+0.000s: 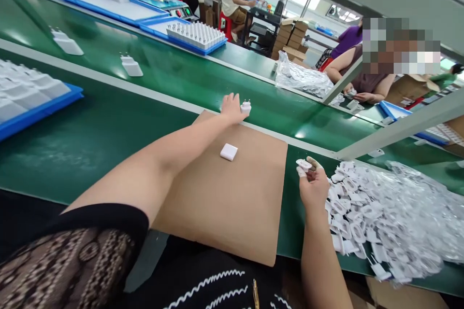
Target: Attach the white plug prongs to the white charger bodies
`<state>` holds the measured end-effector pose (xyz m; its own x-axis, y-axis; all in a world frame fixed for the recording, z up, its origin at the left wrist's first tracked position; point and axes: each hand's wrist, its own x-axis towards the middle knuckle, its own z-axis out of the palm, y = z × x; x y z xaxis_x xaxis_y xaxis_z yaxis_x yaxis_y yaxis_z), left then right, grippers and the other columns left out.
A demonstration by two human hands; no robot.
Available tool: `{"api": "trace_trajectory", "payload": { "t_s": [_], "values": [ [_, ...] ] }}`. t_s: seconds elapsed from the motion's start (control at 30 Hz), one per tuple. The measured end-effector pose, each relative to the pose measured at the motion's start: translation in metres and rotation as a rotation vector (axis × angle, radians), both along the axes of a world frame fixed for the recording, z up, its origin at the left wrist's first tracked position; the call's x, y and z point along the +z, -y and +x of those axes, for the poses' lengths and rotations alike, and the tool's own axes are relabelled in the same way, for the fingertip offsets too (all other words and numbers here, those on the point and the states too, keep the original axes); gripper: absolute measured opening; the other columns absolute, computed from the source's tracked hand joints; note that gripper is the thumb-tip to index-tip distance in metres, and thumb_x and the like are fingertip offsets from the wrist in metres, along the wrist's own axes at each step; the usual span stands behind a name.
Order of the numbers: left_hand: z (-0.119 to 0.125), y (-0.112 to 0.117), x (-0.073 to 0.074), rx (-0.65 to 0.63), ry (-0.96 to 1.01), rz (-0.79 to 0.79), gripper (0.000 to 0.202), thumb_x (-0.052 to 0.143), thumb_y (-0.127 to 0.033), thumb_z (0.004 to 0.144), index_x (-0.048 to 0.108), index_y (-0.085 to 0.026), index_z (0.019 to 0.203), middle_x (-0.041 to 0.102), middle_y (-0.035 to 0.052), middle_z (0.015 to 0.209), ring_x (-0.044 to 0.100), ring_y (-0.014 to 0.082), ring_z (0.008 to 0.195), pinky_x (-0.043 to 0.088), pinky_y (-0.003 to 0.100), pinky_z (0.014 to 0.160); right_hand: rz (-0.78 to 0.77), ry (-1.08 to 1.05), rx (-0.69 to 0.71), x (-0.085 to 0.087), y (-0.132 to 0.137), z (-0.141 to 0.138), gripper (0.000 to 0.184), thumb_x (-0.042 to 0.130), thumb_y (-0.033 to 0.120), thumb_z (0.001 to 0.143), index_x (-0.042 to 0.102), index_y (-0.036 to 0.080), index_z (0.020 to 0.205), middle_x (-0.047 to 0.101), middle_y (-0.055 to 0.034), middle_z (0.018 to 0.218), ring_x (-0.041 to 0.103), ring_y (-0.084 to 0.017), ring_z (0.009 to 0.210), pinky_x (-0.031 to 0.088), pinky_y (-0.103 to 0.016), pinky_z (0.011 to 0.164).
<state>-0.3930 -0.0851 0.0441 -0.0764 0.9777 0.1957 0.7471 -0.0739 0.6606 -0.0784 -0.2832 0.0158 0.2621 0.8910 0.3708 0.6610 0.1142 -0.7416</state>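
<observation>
Green belting covers the long work table (pixel 108 120), with a second lane running past its far side. A brown cardboard sheet (pixel 232 203) lies on the near lane in front of the person. To its right is a broad heap of white parts (pixel 391 212), many in clear wrapping. A blue tray (pixel 39 108) of white adapters sits at the left edge, and two loose adapters (pixel 131 66) stand on the far lane.

The left hand (pixel 232 108) is stretched out to the far edge of the cardboard. Its fingertips close around a white adapter (pixel 245 106) that stands pins-up right at the lane's border. The right hand (pixel 313 186) is raised just beside the heap and pinches a small white part (pixel 303 164) between thumb and taped fingertips. A flat white square piece (pixel 228 152) lies alone on the cardboard between the two hands, touched by neither.

Across the belt, a co-worker's hand (pixel 362 97) rests by more white pieces.
</observation>
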Motion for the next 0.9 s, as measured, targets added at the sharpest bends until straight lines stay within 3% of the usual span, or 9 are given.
{"api": "trace_trajectory", "payload": {
  "t_s": [0.07, 0.1, 0.17, 0.23, 0.4, 0.57, 0.67, 0.77, 0.9],
  "values": [
    [-0.016, 0.03, 0.009, -0.116, -0.043, 0.079, 0.072, 0.081, -0.037, 0.073, 0.057, -0.014, 0.138, 0.051, 0.0175, 0.147, 0.039, 0.0368, 0.14, 0.032, 0.045, 0.117, -0.041, -0.243, 0.093, -0.002, 0.004, -0.013, 0.052, 0.069, 0.045, 0.084, 0.059, 0.02, 0.128, 0.074, -0.014, 0.112, 0.074, -0.026, 0.093, 0.059, -0.046, 0.089],
    [-0.024, 0.047, 0.014, -0.243, -0.064, 0.065, 0.072, 0.08, -0.042, 0.073, 0.058, -0.018, 0.138, 0.053, 0.0143, 0.144, 0.041, 0.0353, 0.138, 0.033, 0.045, 0.117, -0.067, -0.325, 0.137, -0.003, 0.006, -0.02, 0.052, 0.072, 0.045, 0.083, 0.059, 0.021, 0.126, 0.075, -0.0134, 0.11, 0.074, -0.026, 0.094, 0.06, -0.045, 0.089],
    [-0.04, 0.083, 0.02, -0.561, -0.122, -0.096, 0.078, 0.083, -0.048, 0.067, 0.06, -0.025, 0.138, 0.058, 0.0101, 0.14, 0.047, 0.0337, 0.133, 0.038, 0.044, 0.114, -0.101, -0.426, 0.211, -0.001, 0.011, -0.033, 0.052, 0.078, 0.044, 0.08, 0.059, 0.022, 0.124, 0.077, -0.0118, 0.107, 0.075, -0.025, 0.095, 0.06, -0.045, 0.09],
    [-0.05, 0.114, 0.02, -0.721, -0.182, -0.18, 0.078, 0.085, -0.044, 0.063, 0.062, -0.026, 0.136, 0.061, 0.0106, 0.137, 0.047, 0.0357, 0.133, 0.039, 0.044, 0.112, -0.124, -0.495, 0.277, 0.003, 0.015, -0.043, 0.05, 0.082, 0.041, 0.078, 0.061, 0.023, 0.119, 0.078, -0.0104, 0.106, 0.075, -0.025, 0.097, 0.059, -0.044, 0.093],
    [-0.033, 0.156, -0.004, -0.644, -0.072, -0.093, 0.038, 0.074, -0.031, 0.074, 0.069, -0.021, 0.111, 0.068, 0.0121, 0.116, 0.055, 0.0349, 0.121, 0.045, 0.046, 0.104, -0.253, -0.655, 0.435, 0.014, 0.024, -0.053, 0.039, 0.083, 0.042, 0.076, 0.071, 0.023, 0.108, 0.079, -0.0083, 0.105, 0.075, -0.025, 0.099, 0.058, -0.044, 0.094],
    [0.025, 0.18, -0.053, -0.38, 0.487, 0.134, 0.055, 0.076, -0.025, 0.076, 0.054, -0.022, 0.127, 0.058, 0.008, 0.119, 0.062, 0.0238, 0.11, 0.052, 0.043, 0.103, -0.319, -0.772, 0.44, 0.012, 0.027, -0.054, 0.042, 0.084, 0.045, 0.075, 0.074, 0.023, 0.11, 0.079, -0.0054, 0.097, 0.072, -0.018, 0.083, 0.055, -0.032, 0.073],
    [0.046, 0.186, -0.074, -0.32, 0.613, 0.141, 0.053, 0.084, -0.023, 0.071, 0.06, -0.022, 0.118, 0.054, 0.006, 0.115, 0.063, 0.0209, 0.102, 0.054, 0.042, 0.1, -0.291, -0.762, 0.401, 0.009, 0.026, -0.056, 0.045, 0.088, 0.041, 0.07, 0.074, 0.022, 0.108, 0.078, -0.0052, 0.096, 0.07, -0.017, 0.081, 0.053, -0.03, 0.071],
    [0.045, 0.185, -0.074, -0.304, 0.599, 0.062, 0.048, 0.092, -0.028, 0.063, 0.061, -0.021, 0.099, 0.055, 0.0056, 0.113, 0.063, 0.0214, 0.098, 0.057, 0.042, 0.094, -0.288, -0.681, 0.359, 0.007, 0.024, -0.058, 0.042, 0.087, 0.041, 0.07, 0.074, 0.022, 0.105, 0.077, -0.0063, 0.096, 0.07, -0.02, 0.086, 0.055, -0.034, 0.077],
    [0.027, 0.182, -0.057, -0.463, 0.547, -0.028, 0.063, 0.095, -0.032, 0.057, 0.063, -0.021, 0.11, 0.061, 0.0079, 0.119, 0.063, 0.0265, 0.108, 0.054, 0.044, 0.098, -0.204, -0.377, 0.364, 0.015, 0.023, -0.059, 0.029, 0.077, 0.041, 0.082, 0.075, 0.023, 0.105, 0.074, -0.0061, 0.1, 0.07, -0.02, 0.089, 0.056, -0.037, 0.084]
  ]
}}
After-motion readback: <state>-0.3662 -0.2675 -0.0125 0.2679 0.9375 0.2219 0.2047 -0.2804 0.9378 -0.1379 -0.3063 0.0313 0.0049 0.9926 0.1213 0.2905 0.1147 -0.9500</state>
